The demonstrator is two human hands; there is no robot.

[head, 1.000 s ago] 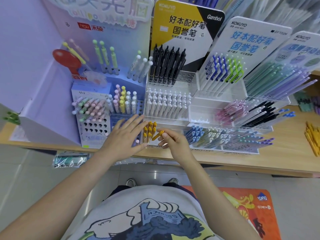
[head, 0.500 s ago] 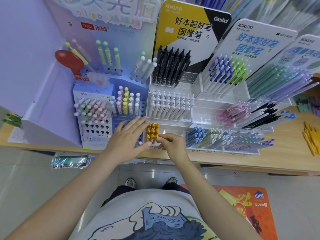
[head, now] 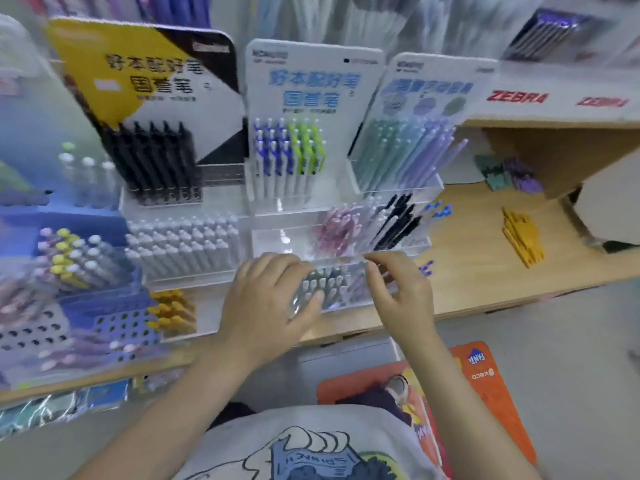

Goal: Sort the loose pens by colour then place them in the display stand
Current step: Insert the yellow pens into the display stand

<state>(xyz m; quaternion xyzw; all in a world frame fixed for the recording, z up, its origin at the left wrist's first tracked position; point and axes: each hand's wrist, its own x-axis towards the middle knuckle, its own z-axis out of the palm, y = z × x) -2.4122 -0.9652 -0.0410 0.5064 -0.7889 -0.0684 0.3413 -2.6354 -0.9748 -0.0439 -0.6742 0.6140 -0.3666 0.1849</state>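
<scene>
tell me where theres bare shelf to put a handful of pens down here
Bare wooden shelf lies right of the clear front tray, up to the loose yellow pens, with more beyond them. Left of the tray it is crowded: stands packed together, both hands at the tray.
</scene>
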